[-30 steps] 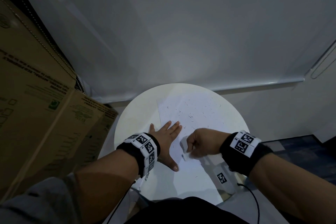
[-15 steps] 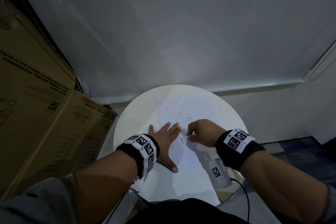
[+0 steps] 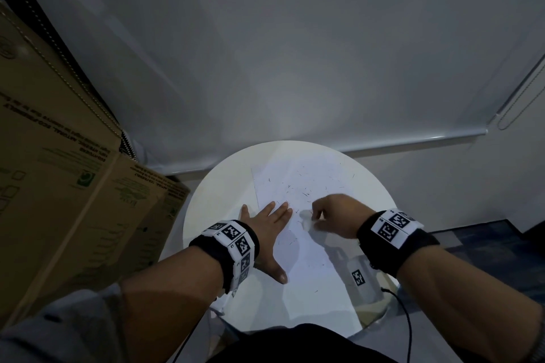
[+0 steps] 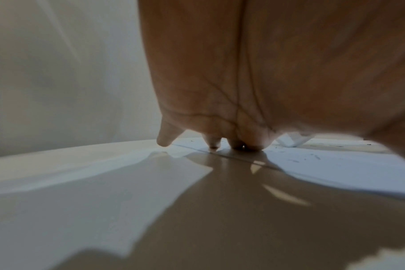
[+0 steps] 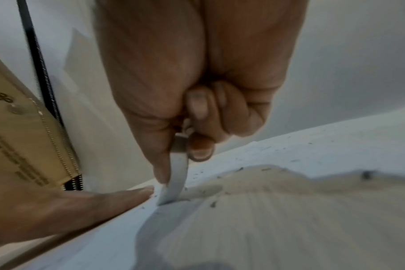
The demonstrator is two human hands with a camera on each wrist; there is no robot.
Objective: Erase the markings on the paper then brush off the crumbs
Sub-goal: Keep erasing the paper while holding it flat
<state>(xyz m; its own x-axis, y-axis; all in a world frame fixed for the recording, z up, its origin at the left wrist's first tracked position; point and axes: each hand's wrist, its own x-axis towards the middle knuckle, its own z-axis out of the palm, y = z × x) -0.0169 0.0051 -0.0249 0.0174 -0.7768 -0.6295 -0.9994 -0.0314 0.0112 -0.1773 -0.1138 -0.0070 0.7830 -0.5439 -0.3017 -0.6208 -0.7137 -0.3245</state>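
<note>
The wall [image 3: 295, 38] fills the far side, with a blind rail [image 3: 413, 140] along its foot. Cardboard boxes [image 3: 59, 186] lean at the left. Below them stands the round white table [image 3: 212, 209], and on it lies the paper [image 3: 306, 256], running from the far middle of the top toward the near edge. Dark crumbs [image 3: 305, 193] are scattered over the paper's far half, and a few lie nearer the person.

The left hand [image 3: 271, 230] lies flat across the paper's left edge, fingers straight and spread, thumb pointing toward the person; it grips nothing. In the left wrist view its fingertips [image 4: 214, 146] press down where the paper's edge meets the table.

The right hand [image 3: 336, 215] is curled, with thumb and fingers pinching a white eraser [image 3: 306, 222]. In the right wrist view the eraser [image 5: 177, 179] sticks out below the thumb, and its lower tip touches the paper just beside the left hand's fingertip [image 5: 141, 191]. The eraser sits on the paper's middle, between the 2 hands.

Each wrist wears a black band with white coded tags [image 3: 392, 224]. A thin black cable [image 3: 404, 312] hangs from the right wrist.
</note>
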